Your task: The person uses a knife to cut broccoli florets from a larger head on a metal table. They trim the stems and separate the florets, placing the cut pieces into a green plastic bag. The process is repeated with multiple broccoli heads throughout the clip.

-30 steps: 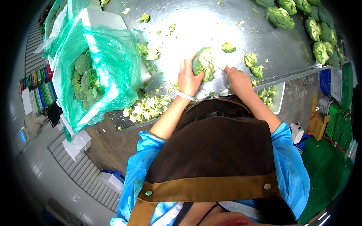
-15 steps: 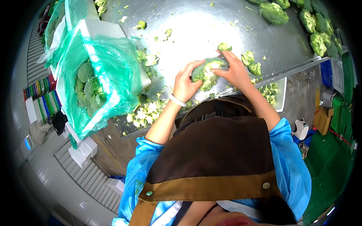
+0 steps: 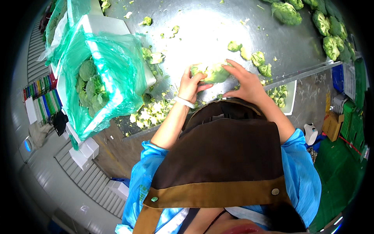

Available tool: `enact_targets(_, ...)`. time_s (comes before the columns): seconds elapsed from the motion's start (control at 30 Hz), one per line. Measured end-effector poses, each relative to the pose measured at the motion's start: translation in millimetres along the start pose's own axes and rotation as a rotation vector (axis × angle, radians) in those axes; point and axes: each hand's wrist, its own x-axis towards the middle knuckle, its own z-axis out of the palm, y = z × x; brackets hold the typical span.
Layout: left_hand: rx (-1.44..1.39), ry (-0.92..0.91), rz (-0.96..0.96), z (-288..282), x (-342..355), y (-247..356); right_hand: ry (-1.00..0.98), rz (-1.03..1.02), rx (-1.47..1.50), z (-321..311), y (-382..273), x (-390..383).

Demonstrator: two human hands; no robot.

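Note:
My left hand [image 3: 189,86] is closed round one side of a broccoli head [image 3: 216,73], just above the metal table. The head's pale green underside shows, and the motion blurs it a little. My right hand [image 3: 247,82] is at its other side with fingers and thumb spread. Its fingertips are at the head's edge, and whether they touch it I cannot tell. Beyond my right hand lie a cut floret [image 3: 234,46], a pale piece [image 3: 245,54] and two more florets [image 3: 258,59].
A carton lined with a green plastic bag [image 3: 128,74] stands at the left, broccoli heads [image 3: 92,87] inside. Chopped stem pieces [image 3: 152,113] are heaped near the front edge. More broccoli heads [image 3: 286,13] pile at the far right. A white bin [image 3: 290,97] of pieces sits below the table edge.
The broccoli head has turned and shifted slightly away from me. My right thumb has come off it, the fingers spreading. A pale piece now shows beside the floret beyond my right hand.

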Motion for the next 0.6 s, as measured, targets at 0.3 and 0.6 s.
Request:
enact_targets(0.3, 0.409, -0.294, -0.069, -14, 2, 27, -0.082, 0.341, 0.618, -13, 48, 11)
enact_targets(0.6, 0.071, -0.336, 0.053, 20, 7, 3, -0.133, 0.643, 1.18, -6, 48, 5)
